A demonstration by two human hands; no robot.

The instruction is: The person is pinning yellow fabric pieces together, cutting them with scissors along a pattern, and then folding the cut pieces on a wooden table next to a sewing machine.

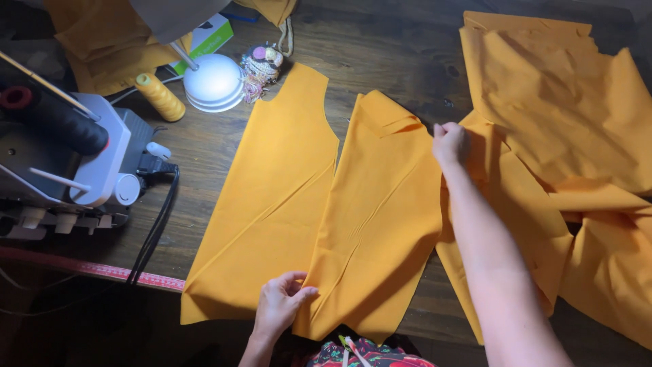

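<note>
Two cut orange fabric panels lie flat on a dark wooden table (394, 47). The left panel (272, 197) has a curved neckline; the middle panel (380, 217) overlaps its right edge. My left hand (280, 304) pinches the lower left edge of the middle panel near the table's front. My right hand (449, 143) is stretched out and grips that panel's upper right corner. A further orange piece (523, 204) lies under my right forearm.
A heap of orange fabric (564, 102) covers the right side. A white sewing machine (68, 163) stands at left with black cables. A yellow thread cone (160, 97), a white lamp base (214, 83), a pincushion (261, 64) and a red measuring tape (102, 270) are nearby.
</note>
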